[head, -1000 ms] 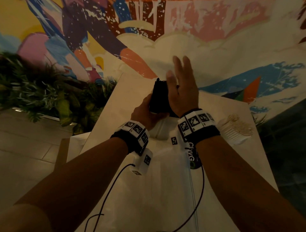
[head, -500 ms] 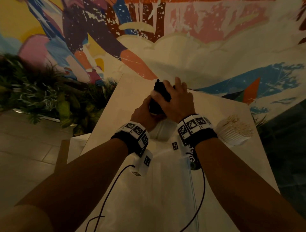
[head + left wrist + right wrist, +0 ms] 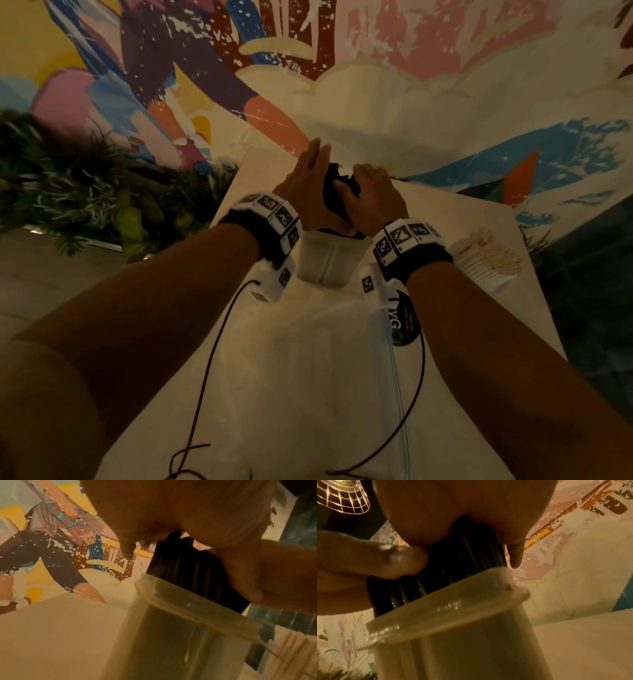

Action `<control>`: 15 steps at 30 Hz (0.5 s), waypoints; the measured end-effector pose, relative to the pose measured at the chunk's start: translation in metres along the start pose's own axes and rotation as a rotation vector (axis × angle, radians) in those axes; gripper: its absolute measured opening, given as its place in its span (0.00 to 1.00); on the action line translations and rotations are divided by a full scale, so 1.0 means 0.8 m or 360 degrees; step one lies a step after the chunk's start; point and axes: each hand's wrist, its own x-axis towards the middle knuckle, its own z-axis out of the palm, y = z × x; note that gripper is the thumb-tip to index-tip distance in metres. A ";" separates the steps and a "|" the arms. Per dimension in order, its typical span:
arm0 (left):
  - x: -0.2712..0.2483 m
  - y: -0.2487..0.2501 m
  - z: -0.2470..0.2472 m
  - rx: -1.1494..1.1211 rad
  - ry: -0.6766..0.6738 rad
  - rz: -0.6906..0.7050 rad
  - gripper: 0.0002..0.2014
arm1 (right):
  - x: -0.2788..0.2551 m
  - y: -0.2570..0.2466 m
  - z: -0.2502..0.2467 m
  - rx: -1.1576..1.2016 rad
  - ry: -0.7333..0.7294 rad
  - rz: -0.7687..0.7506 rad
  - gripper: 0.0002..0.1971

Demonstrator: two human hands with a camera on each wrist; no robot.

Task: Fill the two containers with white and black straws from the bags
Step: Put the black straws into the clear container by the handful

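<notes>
A bundle of black straws stands upright in a translucent white container at the table's middle. My left hand lies flat against the bundle's left side, fingers straight and pointing up. My right hand curls over the bundle's top and right side. In the left wrist view the black straws rise out of the container's rim. In the right wrist view my thumb presses the black straws above the container. The straws' lower part is hidden inside.
A second container filled with white straws stands at the right of the table. A clear plastic bag with a dark round label lies in front of the container. Plants line the left; a painted wall is behind.
My right hand went from flat and raised to curled over the straws' top. My left hand let go its grip low on the bundle and straightened against its left side.
</notes>
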 end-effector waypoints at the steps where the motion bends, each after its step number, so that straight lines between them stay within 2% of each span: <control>1: 0.005 0.001 0.001 0.0048 -0.0067 0.0033 0.68 | 0.001 0.000 -0.001 0.0005 0.0011 -0.0017 0.27; 4: 0.009 0.003 0.011 0.0115 -0.0021 0.0103 0.59 | -0.002 0.003 0.002 0.0086 0.0086 0.0020 0.25; 6: 0.011 0.001 0.015 0.0121 0.0001 0.0120 0.57 | -0.005 0.003 0.007 0.0180 0.0123 0.0041 0.27; 8: 0.003 0.005 0.010 -0.0029 -0.0018 0.0183 0.59 | -0.005 -0.001 0.005 0.0331 0.0091 0.0101 0.33; 10: -0.015 0.005 -0.003 -0.0362 0.0111 0.0194 0.59 | -0.014 -0.004 -0.009 0.0590 0.0177 0.0212 0.34; 13: -0.065 -0.028 -0.014 -0.0809 0.0493 0.0034 0.51 | -0.070 0.004 -0.041 0.0889 0.0685 0.0174 0.30; 14: -0.087 -0.050 -0.010 -0.0774 0.0597 -0.0101 0.46 | -0.101 0.007 -0.047 0.0894 0.0751 0.0195 0.28; 15: -0.110 -0.073 -0.001 -0.0621 0.0658 -0.0278 0.42 | -0.133 0.015 -0.042 0.0850 0.0695 0.0268 0.26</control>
